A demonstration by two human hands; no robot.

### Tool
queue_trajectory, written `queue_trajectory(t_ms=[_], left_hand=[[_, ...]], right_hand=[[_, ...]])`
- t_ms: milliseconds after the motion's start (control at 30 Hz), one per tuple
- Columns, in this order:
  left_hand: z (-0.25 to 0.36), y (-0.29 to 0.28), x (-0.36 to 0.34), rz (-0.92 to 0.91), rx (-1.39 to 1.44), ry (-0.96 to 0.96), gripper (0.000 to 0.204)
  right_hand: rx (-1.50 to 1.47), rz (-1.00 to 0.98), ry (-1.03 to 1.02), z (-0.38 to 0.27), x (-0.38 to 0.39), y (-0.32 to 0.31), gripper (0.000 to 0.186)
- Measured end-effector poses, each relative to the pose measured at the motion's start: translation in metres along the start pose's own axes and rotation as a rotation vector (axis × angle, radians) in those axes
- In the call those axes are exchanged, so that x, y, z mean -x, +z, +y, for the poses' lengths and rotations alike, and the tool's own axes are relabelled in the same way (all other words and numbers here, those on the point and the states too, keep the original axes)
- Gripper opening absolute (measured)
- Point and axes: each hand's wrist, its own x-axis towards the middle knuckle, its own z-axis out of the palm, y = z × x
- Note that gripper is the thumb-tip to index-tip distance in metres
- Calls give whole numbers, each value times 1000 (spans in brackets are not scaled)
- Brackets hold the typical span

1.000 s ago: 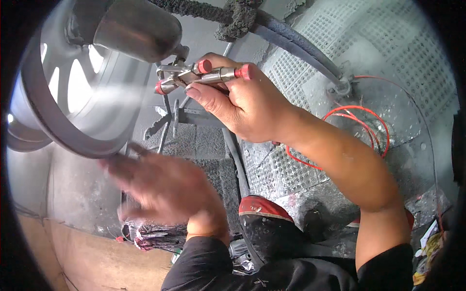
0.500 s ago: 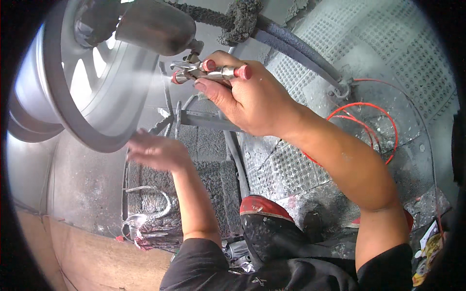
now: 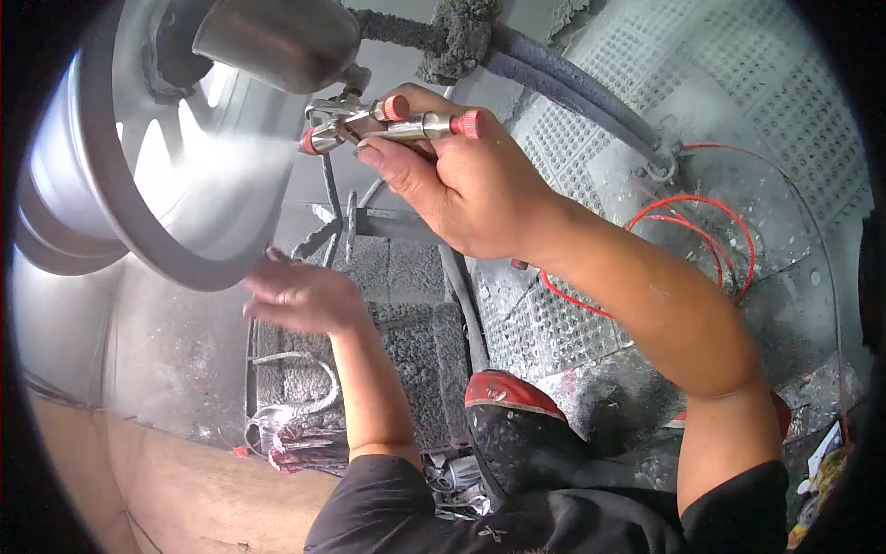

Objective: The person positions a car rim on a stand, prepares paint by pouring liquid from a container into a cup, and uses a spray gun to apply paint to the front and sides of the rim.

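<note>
My right hand [image 3: 484,180] is wrapped round a metal spray gun [image 3: 374,122] with red knobs and a red nozzle end. A silver paint cup [image 3: 281,44] is attached on its upper side. White mist [image 3: 231,159] streams leftward from the nozzle onto a silver-grey wheel rim [image 3: 138,233] at the left. Under the wheel's lower right edge is my left hand [image 3: 309,295], slightly blurred, with fingers stretched out and holding nothing. Its fingertips are close to the edge; I cannot tell whether they touch.
Behind the gun runs a paint-crusted stand bar [image 3: 572,88]. A red hose [image 3: 752,245] lies coiled on the perforated floor panels [image 3: 678,65]. Below the left hand are a grey crusted mat [image 3: 397,337] and a bent hook [image 3: 318,392]. My shoe [image 3: 512,392] shows red at the bottom.
My right hand has shifted the spray gun slightly left, nearer the wheel. The mist looks broader and denser. My left hand stays by the wheel's lower edge.
</note>
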Motion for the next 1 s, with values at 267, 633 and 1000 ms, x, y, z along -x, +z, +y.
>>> queue_trajectory(t_ms=[267,633,1000], left_hand=[[114,77,52,-141,583,107,81],[17,16,11,-52,0,36,72],[-21,-21,-8,99,-365,446,41]], right_hand=[[-14,14,-7,6,2,-2,21],[39,22,46,-1,-1,-10,22],[39,83,314,-16,4,-33,21]])
